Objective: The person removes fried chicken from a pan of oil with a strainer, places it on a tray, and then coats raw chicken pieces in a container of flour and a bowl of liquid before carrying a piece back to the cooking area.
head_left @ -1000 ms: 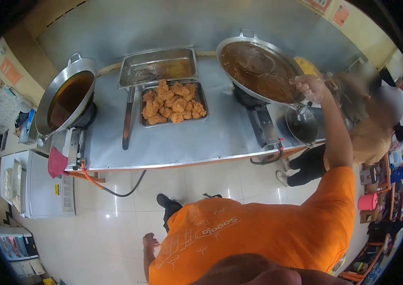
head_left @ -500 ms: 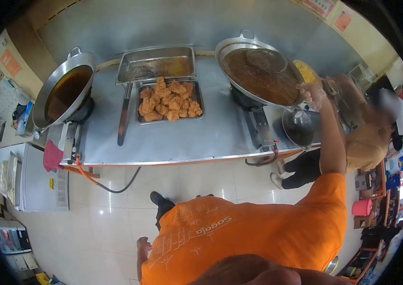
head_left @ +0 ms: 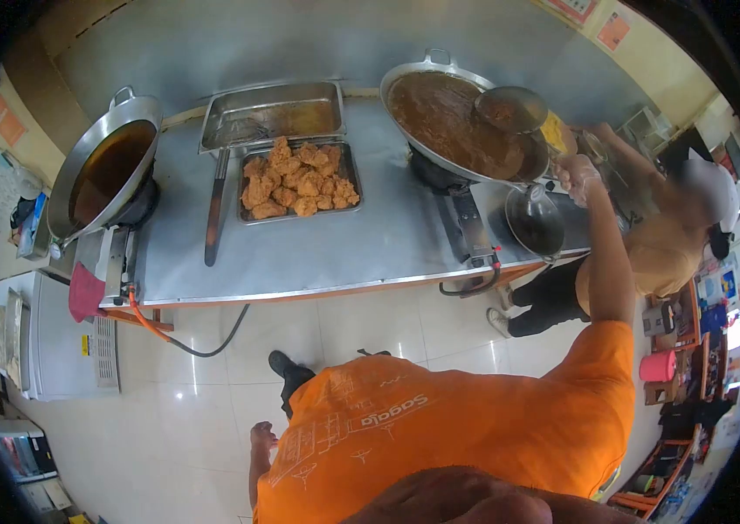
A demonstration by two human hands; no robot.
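Observation:
My right hand, in a clear glove, is stretched out to the right rim of a big wok of brown oil and grips the handle of a round skimmer. The skimmer is held up above the oil at the wok's right side. My left hand hangs at my side near the floor, holding nothing, fingers loosely apart. My orange shirt fills the bottom of the view.
On the steel counter a tray of fried chicken sits before an oily empty tray, with a second wok left and a small dark pan right. Another person crouches at the counter's right end.
My right hand has lifted the skimmer from the oil's surface to above the wok's right rim. The left hand stays hanging down.

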